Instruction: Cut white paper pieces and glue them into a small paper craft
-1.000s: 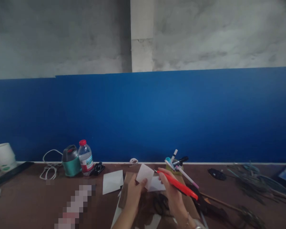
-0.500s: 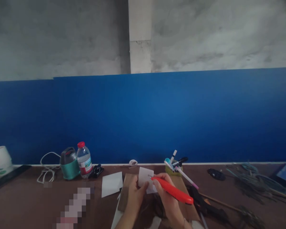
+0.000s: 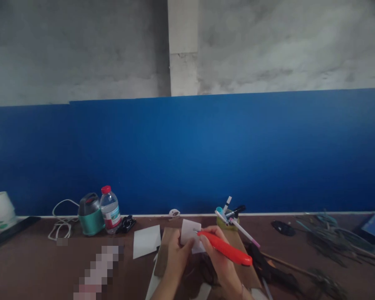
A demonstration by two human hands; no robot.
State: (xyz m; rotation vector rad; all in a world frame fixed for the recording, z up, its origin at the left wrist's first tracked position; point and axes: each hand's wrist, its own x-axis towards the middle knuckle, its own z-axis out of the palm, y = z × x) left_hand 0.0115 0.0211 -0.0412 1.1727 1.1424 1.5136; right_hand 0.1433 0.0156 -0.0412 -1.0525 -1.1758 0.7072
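My left hand [image 3: 178,252] is closed on a small white piece of paper [image 3: 190,233], pinching its lower left part with the thumb in front. The paper is held up above the brown board. In my right hand [image 3: 218,260] is a red utility knife [image 3: 228,248], gripped like a pen near its front end. Its short metal tip lies against or just in front of the paper's right side; contact cannot be made out. A second white edge of paper shows below, between the two hands.
Beneath the hands lies a brown board [image 3: 245,260]. A pen holder [image 3: 228,222] with several pens stands behind my right hand. A white sheet [image 3: 146,241], binder clips [image 3: 127,223], and a red-capped bottle [image 3: 110,210] are at left. A computer mouse [image 3: 283,228] and cables [image 3: 334,241] lie right.
The knife and both hands stay almost in place. The knife's rear end has shifted very slightly left, and the paper is still held.
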